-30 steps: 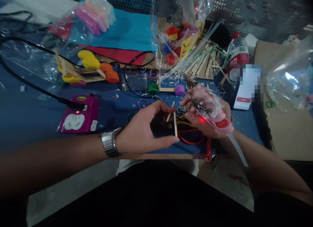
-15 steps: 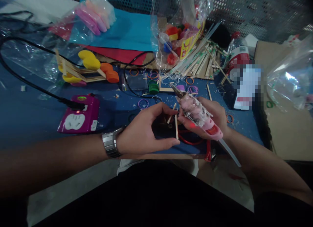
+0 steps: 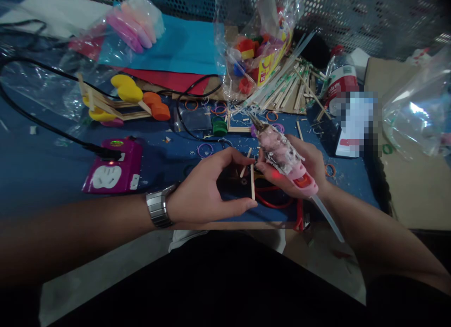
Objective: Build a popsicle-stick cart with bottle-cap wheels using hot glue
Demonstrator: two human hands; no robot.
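My left hand, with a silver watch at the wrist, pinches a short wooden stick between thumb and fingers. A second thin stick slants beside it, near the index finger. My right hand is wrapped round a pink glue gun, its metal tip pointing up and left, with a clear glue stick sticking out of the back. Right-hand fingertips are close to the upper end of the held stick. Red-handled scissors lie beneath, partly hidden by the hands.
A purple power socket with a black cable sits at left. Behind are a stick model with yellow and orange caps, blue paper, a bag of caps, a stick pile and a bottle. Cardboard lies right.
The glue gun has tilted and shifted slightly in my right hand. My left hand keeps its hold on the stick, and the whole view has moved a little.
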